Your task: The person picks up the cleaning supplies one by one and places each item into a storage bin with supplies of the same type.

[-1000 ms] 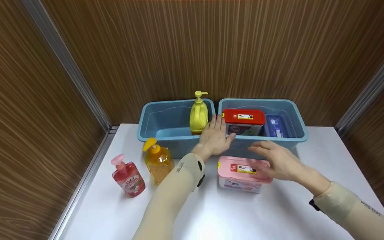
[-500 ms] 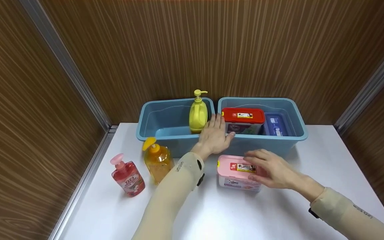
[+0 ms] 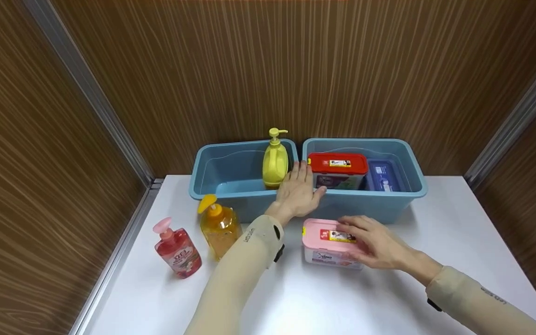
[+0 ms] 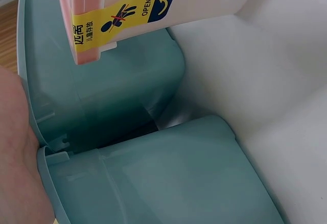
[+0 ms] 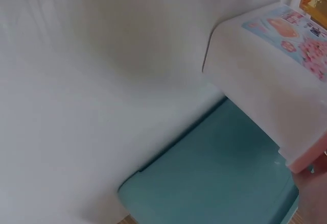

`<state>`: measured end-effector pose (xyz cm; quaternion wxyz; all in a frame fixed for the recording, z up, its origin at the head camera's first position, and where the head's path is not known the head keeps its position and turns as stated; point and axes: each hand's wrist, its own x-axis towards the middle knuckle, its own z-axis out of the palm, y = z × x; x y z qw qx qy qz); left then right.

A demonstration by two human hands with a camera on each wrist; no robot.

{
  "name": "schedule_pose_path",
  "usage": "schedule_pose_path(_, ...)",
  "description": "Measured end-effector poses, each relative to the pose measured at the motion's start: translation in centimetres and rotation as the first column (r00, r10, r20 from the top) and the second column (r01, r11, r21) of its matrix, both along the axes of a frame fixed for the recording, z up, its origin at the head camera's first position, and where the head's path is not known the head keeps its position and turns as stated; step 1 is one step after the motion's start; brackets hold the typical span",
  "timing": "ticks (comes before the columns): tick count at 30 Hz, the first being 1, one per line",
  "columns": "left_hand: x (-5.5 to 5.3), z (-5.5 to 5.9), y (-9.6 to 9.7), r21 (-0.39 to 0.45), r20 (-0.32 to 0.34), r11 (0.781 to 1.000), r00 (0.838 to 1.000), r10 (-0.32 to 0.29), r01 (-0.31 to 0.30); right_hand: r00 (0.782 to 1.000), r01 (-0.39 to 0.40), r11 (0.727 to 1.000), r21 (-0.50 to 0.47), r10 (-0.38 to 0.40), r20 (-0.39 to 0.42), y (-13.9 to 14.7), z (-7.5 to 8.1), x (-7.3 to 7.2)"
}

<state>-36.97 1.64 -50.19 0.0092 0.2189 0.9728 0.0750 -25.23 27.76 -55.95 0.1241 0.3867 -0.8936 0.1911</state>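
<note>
The right hand [image 3: 381,245] pinches the pink-lidded tub [image 3: 327,245], low right of centre, and should squeeze both long sides evenly, while the left hand [image 3: 297,191] (flat, fingers straight) lies mid-frame over the blue bins [image 3: 365,206].

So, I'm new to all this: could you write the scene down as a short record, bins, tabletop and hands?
left bin: yellow pump bottle, at its right end
right bin: red-lidded box, blue container
white tabletop: orange pump bottle, red pump bottle
left hand: fingers straight, over the bins' neighbouring rims
right hand: holds pink-lidded box from above, in front of right bin
</note>
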Motion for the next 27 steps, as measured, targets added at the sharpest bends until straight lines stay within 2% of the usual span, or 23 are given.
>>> schedule_pose_path(6, 0.06, -0.02, -0.03, -0.005, 0.002, 1.000, 1.000, -0.001, 0.001, 0.999, 0.020, 0.999, -0.027, -0.019, 0.046, -0.18, -0.37, 0.20)
schedule_pose_path(13, 0.06, 0.04, -0.05, 0.002, 0.005, 1.000, 1.000, -0.009, 0.009, 0.999, 0.033, 0.998, -0.058, -0.031, 0.043, -0.20, -0.48, 0.30)
schedule_pose_path(27, 0.01, 0.08, -0.06, 0.004, 0.015, 1.000, 1.000, -0.003, 0.003, 0.997, 0.048, 0.999, -0.025, -0.047, 0.063, -0.48, 0.22, 0.27)
